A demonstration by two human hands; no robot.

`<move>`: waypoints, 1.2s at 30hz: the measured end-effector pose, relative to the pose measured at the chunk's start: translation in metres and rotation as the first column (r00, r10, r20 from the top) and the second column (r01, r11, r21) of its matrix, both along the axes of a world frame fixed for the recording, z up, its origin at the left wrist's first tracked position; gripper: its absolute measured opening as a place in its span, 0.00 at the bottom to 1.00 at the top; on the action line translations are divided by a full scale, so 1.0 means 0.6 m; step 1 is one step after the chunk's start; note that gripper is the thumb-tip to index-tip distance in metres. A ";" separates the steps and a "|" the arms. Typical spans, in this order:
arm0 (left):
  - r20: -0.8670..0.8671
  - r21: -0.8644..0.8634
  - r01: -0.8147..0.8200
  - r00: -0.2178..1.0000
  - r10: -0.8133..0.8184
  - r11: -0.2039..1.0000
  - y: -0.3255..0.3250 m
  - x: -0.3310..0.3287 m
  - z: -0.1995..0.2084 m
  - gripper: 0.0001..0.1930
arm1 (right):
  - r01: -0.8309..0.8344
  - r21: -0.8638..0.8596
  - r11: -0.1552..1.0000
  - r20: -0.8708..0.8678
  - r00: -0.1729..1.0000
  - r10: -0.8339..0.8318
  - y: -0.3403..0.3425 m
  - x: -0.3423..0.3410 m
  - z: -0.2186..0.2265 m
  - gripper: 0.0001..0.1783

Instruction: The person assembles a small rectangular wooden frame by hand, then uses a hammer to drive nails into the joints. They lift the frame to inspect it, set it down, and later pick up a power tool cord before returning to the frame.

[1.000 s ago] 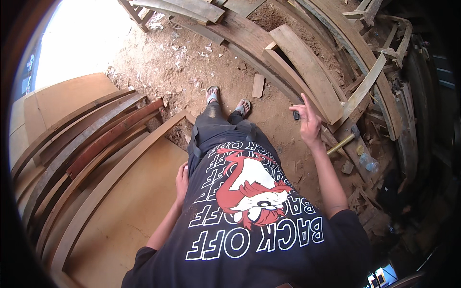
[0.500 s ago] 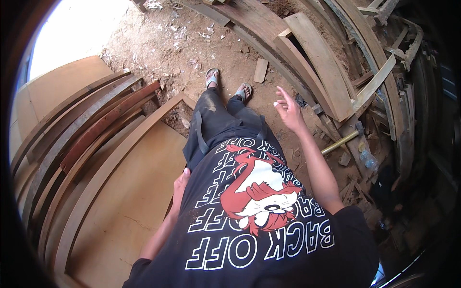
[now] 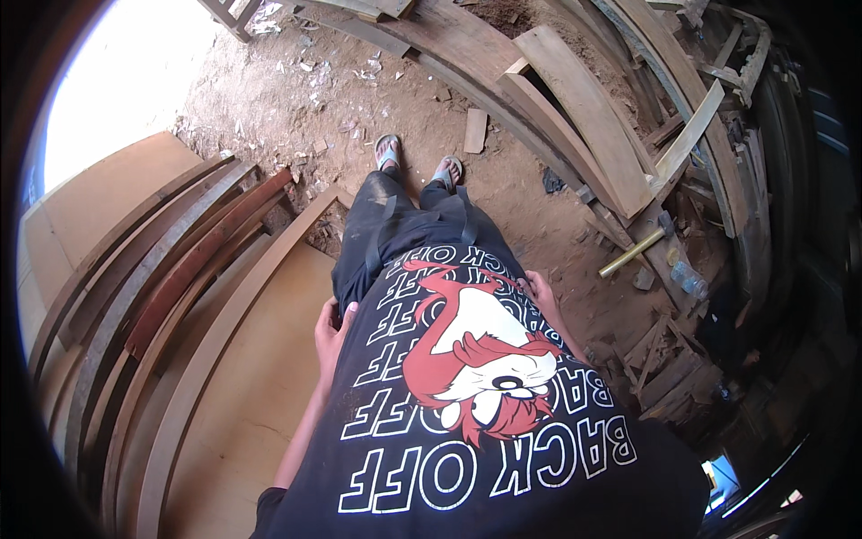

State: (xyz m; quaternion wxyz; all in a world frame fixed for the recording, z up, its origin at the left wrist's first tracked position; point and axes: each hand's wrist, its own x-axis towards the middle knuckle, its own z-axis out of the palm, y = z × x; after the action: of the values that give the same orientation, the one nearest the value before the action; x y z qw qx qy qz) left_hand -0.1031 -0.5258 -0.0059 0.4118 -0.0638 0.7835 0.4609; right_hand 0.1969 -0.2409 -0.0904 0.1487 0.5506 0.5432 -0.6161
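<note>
My left hand [image 3: 332, 334] is at my left hip, against the dark trousers [image 3: 395, 225] and the edge of my black printed T-shirt [image 3: 431, 422]. Its thumb and part of a finger show with dark cloth between them; the remaining fingers are hidden, so I cannot tell whether it grips the cloth. On the other side, my right hand [image 3: 541, 296] touches the T-shirt at my right hip. The shirt covers part of its fingers, and no tool shows in it. Below the hem, two grey straps hang over the trousers.
Curved-looking wooden boards and a frame panel [image 3: 269, 377] lean at my left. Stacked timber [image 3: 584, 126] lies ahead right. A hammer [image 3: 636, 251] with a yellowish handle and a clear plastic bottle [image 3: 688, 280] lie to my right. Wood scraps litter the dirt floor [image 3: 296, 99].
My right hand has come down and back from the air beside the timber to my right hip. My left hand stays at the left hip. The view has shifted slightly.
</note>
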 end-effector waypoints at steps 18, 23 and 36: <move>-0.324 -0.498 0.683 0.425 -0.845 0.535 0.056 -0.253 -0.027 0.18 | 0.558 -0.498 0.664 -0.232 0.652 -0.722 0.031 -0.109 0.039 0.09; 0.337 0.057 0.017 0.941 -0.035 0.998 0.090 -0.267 -0.154 0.24 | 0.647 -0.513 0.565 -0.285 0.492 -0.823 0.065 -0.098 -0.056 0.05; 0.687 -0.137 0.382 0.701 -0.190 0.914 -0.136 -0.117 -0.187 0.13 | 0.761 -0.226 0.609 0.325 0.648 -0.689 -0.062 0.037 -0.119 0.28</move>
State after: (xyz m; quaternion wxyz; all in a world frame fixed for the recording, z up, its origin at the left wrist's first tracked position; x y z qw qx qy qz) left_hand -0.1730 -0.6074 -0.1182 0.7160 -0.1540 0.6420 0.2269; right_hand 0.2190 -0.2781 -0.1618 0.0332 0.7492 0.1376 -0.6471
